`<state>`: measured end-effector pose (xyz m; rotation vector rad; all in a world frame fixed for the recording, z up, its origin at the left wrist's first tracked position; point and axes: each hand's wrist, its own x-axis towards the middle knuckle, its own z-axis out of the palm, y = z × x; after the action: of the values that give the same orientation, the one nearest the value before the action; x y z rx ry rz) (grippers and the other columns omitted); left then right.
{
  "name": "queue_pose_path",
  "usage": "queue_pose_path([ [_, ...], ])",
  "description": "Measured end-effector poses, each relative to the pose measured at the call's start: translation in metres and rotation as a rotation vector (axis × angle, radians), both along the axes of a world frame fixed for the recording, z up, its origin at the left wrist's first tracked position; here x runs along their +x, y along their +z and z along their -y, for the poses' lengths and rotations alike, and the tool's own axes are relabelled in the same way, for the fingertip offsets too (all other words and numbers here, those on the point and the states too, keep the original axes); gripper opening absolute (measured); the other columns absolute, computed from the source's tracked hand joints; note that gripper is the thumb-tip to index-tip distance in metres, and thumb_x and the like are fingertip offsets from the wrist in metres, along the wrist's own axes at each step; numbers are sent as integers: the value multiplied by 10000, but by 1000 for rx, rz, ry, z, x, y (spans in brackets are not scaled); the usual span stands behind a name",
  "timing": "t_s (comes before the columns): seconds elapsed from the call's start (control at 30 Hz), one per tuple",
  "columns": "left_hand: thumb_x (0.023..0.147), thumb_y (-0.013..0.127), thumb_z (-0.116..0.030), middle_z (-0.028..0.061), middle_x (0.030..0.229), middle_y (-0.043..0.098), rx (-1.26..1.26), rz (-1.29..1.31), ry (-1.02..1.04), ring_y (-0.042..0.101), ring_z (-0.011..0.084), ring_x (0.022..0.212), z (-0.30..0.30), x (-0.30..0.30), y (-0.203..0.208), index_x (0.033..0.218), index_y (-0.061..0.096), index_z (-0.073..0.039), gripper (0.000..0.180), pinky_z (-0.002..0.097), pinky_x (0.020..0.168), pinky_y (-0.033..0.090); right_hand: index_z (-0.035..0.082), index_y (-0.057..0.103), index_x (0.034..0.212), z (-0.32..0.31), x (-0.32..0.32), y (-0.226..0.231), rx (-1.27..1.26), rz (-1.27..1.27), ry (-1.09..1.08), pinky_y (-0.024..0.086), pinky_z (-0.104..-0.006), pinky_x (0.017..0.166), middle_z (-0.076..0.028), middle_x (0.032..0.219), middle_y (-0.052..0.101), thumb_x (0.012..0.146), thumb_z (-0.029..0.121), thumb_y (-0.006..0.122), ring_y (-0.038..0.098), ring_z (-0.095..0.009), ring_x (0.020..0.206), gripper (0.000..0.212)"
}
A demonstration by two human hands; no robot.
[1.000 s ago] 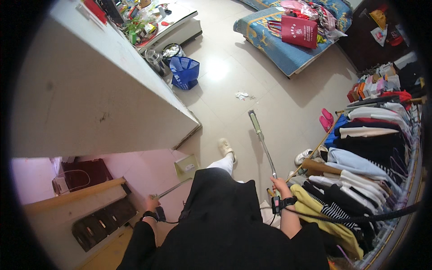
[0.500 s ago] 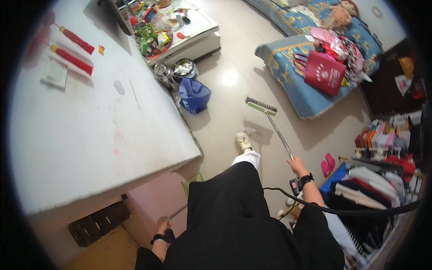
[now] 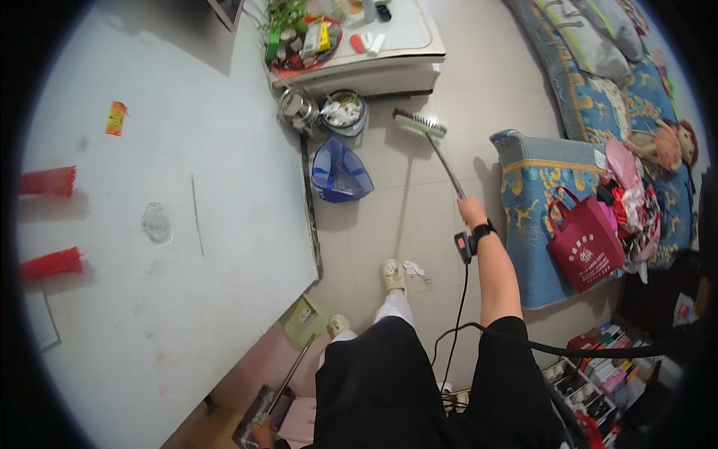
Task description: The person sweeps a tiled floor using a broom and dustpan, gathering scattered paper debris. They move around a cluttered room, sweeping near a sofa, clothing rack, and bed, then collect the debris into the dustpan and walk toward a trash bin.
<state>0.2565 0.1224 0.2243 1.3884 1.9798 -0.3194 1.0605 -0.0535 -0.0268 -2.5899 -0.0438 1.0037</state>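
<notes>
My right hand (image 3: 471, 212) is closed round the metal handle of a broom (image 3: 422, 124), held out in front. The broom's pale green head with dark bristles points away from me, near the white cabinet; whether it touches the floor I cannot tell. At the lower left my left hand (image 3: 263, 432), partly cut off by the frame edge, grips the long handle of a green dustpan (image 3: 304, 317). The dustpan lies beside the white wall's corner, left of my feet. White crumpled scraps (image 3: 413, 268) and small bits lie on the floor beside my forward shoe (image 3: 393, 275).
A blue bag (image 3: 340, 170) and a bin full of waste (image 3: 344, 110) stand along the wall, near a metal pot (image 3: 298, 107). Ahead is a white cabinet (image 3: 404, 71). A blue-covered bed (image 3: 535, 232) with a red bag (image 3: 587, 243) stands right. A black cable (image 3: 576, 348) crosses my right arm.
My view has shifted, bringing the dustpan and floor scraps into sight. The broom has swung outward, toward the cabinet, and my right arm is stretched farther forward.
</notes>
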Motion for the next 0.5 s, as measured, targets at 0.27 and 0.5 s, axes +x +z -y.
queue_pose_path([
  [0.27,778,527,-329,104,687,479,-24,-164,257,449,157,580,45,84,19,954,481,-55,329,334,504,390,-40,571,796,-95,107,-61,-110,35,47,470,-358,479,-161,655,587,817,264,465,587,-272,542,322],
  [0.5,804,497,-239,43,510,407,-38,-167,327,389,142,461,51,144,8,704,531,-19,244,292,404,325,-46,541,727,-111,79,-176,-147,225,238,476,-400,566,-213,689,573,745,85,490,585,-327,637,142],
])
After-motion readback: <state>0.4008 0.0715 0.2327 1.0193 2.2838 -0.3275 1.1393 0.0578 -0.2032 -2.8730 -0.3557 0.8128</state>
